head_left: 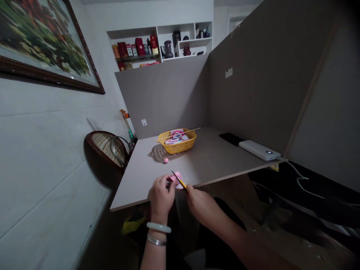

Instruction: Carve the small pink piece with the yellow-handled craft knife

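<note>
Near the front edge of the table, my left hand is closed on a soft-looking pink piece, pinched between thumb and fingers. I cannot make out what the piece is. A paler part of it hangs at the table's edge. My right hand grips a slim tool with a dark pointed blade and a yellow handle. The blade lies across the pink piece, close to my left fingertips; whether it cuts in does not show. Beyond my hands a small pink ball sits on the table.
A yellow plastic basket with colourful packets and a thin stick across it stands farther back on the grey table. At right lie a black phone and a white power bank with a cable. Grey panels enclose the back and right.
</note>
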Demonstrator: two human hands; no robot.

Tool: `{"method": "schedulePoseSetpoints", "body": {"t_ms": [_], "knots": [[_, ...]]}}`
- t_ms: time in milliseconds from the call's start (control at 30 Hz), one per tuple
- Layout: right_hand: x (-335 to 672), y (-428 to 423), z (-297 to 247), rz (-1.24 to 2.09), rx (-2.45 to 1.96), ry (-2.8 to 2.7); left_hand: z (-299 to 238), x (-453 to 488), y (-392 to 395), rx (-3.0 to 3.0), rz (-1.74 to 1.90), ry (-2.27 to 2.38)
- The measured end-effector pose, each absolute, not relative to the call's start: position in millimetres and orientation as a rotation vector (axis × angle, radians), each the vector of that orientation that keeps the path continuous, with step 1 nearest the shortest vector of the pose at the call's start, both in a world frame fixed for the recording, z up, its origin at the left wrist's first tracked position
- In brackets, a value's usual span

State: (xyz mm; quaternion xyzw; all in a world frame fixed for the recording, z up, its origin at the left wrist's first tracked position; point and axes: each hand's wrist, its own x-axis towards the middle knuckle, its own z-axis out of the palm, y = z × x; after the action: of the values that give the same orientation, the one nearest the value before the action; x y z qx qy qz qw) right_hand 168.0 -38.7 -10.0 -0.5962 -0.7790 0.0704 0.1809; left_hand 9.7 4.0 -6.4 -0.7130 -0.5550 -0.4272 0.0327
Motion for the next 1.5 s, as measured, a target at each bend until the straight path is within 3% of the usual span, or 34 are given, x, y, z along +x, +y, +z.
{"method": "schedulePoseSetpoints", "body": {"t_ms": [1500], "knots": [[175.3, -52.6, -9.2, 0.292, -1.671, -2.192, -5.1, 9.8, 3.9, -2.183, -1.309, -1.735]]}}
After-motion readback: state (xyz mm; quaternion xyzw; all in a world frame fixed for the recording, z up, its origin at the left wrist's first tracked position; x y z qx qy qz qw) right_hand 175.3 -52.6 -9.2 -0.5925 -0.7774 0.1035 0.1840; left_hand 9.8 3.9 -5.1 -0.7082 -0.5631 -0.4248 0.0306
